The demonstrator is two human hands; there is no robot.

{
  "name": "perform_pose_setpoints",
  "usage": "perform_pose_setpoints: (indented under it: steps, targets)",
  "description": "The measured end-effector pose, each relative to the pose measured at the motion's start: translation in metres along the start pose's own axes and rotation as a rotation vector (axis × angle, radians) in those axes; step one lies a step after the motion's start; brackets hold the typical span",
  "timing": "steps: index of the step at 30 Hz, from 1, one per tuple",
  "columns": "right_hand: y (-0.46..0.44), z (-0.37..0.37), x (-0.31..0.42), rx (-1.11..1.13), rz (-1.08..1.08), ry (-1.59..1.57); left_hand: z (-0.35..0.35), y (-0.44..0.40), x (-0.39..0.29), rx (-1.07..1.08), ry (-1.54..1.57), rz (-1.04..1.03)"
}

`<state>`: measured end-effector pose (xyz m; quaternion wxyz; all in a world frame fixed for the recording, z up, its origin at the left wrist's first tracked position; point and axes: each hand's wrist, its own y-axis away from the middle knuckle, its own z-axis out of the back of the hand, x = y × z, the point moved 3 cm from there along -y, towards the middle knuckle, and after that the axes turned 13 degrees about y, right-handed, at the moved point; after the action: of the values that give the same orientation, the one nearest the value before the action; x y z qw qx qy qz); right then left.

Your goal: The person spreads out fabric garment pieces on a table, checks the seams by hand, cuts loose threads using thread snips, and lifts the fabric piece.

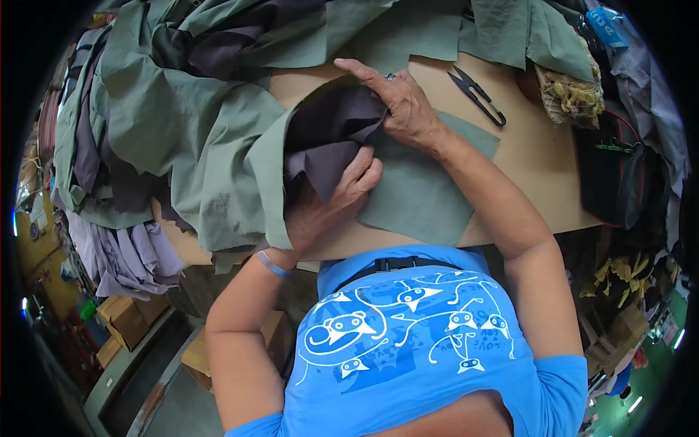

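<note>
A sage-green cloth piece with dark purple-grey fabric (331, 120) inside it is held up over the table. My left hand (338, 193) reaches into its fold, fingers curled closed on the dark fabric; part of the hand is hidden by the green cloth (266, 175). My right hand (408, 109) grips the fabric's right edge, its index finger stretched out along the top. Beneath my right wrist, a flat green cloth panel (437, 189) lies on the tabletop. Black thread snips (477, 95) rest just beyond my right hand.
Green and dark cloth (160, 95) is heaped across the table's left and back. Lavender cloth (131, 251) hangs at the left edge. On the right are a bundle of yellowish scraps (568, 91) and a black bag (619, 171). Cardboard boxes (127, 320) stand below left.
</note>
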<state>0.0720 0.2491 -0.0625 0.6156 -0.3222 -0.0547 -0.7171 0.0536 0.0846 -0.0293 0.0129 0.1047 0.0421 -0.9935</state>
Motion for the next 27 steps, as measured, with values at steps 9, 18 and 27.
perform_pose_setpoints:
  steps: [9, 18, 27]
  targets:
    - [0.002, 0.000, 0.000, 0.019, 0.020, -0.008, 0.004, 0.001, 0.019, -0.076, 0.090, 0.114]
    - [0.001, -0.005, -0.001, -0.103, 0.039, -0.011, 0.025, -0.004, 0.034, -0.284, 0.009, 0.166]
    - [0.002, -0.003, -0.003, -0.014, -0.058, -0.008, 0.015, 0.010, 0.068, -0.342, 0.251, 0.526]
